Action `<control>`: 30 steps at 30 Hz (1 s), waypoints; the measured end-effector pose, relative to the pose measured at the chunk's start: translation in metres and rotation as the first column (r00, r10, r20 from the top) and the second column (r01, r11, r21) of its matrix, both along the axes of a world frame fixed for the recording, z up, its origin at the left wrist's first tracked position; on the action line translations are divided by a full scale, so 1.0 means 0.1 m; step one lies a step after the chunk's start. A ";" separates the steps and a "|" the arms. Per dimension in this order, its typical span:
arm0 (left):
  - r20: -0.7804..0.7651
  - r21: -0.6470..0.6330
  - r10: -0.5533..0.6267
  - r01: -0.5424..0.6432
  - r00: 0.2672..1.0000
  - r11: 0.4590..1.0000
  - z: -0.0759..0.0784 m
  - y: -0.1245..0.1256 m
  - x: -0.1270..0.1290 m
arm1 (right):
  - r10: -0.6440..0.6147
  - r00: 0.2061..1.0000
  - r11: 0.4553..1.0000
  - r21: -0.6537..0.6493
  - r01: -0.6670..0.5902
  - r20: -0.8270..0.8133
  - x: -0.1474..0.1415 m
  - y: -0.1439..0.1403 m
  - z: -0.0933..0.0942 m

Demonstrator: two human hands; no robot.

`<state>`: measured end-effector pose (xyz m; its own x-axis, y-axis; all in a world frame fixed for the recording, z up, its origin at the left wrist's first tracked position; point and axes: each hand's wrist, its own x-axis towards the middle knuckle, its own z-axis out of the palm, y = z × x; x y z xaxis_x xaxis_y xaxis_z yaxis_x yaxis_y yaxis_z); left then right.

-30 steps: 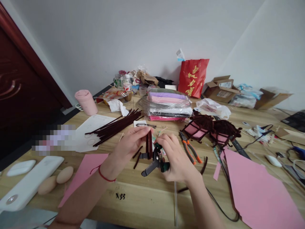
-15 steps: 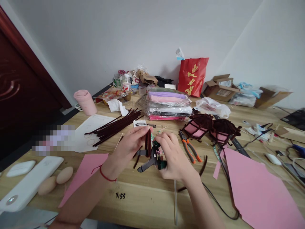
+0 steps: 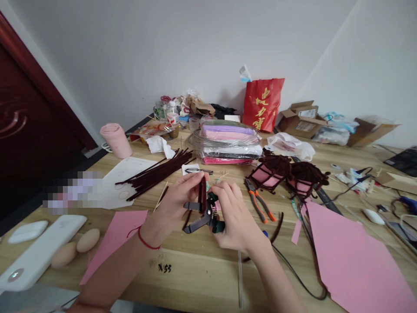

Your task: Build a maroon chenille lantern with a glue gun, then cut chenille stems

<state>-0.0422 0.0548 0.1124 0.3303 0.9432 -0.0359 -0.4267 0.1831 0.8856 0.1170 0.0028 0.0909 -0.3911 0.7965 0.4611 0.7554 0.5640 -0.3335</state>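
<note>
My left hand (image 3: 172,208) pinches a short bundle of dark brown pipe cleaner pieces (image 3: 202,194) and holds it upright over the wooden table (image 3: 202,274). My right hand (image 3: 233,217) grips black wire cutters (image 3: 202,217) with green handles; their jaws are open around the bundle's lower end. A few cut brown bits (image 3: 186,219) lie on the table under my hands.
A pile of long brown pipe cleaners (image 3: 156,173) lies behind my left hand. Orange-handled pliers (image 3: 259,201) and two brown and pink lantern frames (image 3: 286,174) sit to the right. Pink paper sheets (image 3: 352,261) lie at both sides. Two eggs (image 3: 76,245) rest at the left.
Both hands drifted slightly left and up with the bundle and the cutters. The cutter jaws swung left and now point further toward my left hand.
</note>
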 end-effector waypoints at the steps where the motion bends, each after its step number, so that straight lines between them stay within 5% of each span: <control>1: 0.017 -0.021 -0.013 0.014 1.000 1.000 -0.01 0.01 0.00 | 0.001 1.000 1.000 0.010 -0.001 0.005 0.00 0.00 0.00; 8: 0.121 -0.110 -0.084 0.098 0.989 0.989 -0.09 0.14 0.00 | -0.017 1.000 0.986 0.163 0.017 0.002 0.04 0.06 -0.02; 17: 0.154 -0.114 -0.025 0.043 0.988 0.993 -0.15 0.22 0.04 | 0.036 0.999 0.957 0.289 -0.031 -0.010 0.05 0.11 -0.10; 23: 0.121 0.049 0.181 -0.188 0.976 0.981 -0.13 0.38 -0.08 | 0.060 0.994 0.998 0.014 -0.061 0.092 0.14 0.03 0.09; 26: -0.012 0.132 0.212 -0.208 0.977 0.969 -0.14 0.48 -0.17 | -0.061 0.994 0.986 -0.152 0.075 0.095 0.44 0.06 0.07; 28: -0.129 0.206 0.252 -0.222 0.959 0.953 -0.15 0.52 -0.23 | -0.260 0.944 0.916 -0.258 0.308 0.204 0.69 0.14 -0.05; 30: -0.204 0.268 0.314 -0.255 0.927 0.929 -0.15 0.54 -0.27 | -0.448 0.782 0.689 -0.390 0.611 0.433 0.94 0.26 -0.23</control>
<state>-0.0688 0.1092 0.0978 0.0555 0.9869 0.1514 -0.2005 -0.1375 0.9700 0.2115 0.0286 0.0678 0.1236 0.9867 -0.1053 0.9766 -0.1398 -0.1636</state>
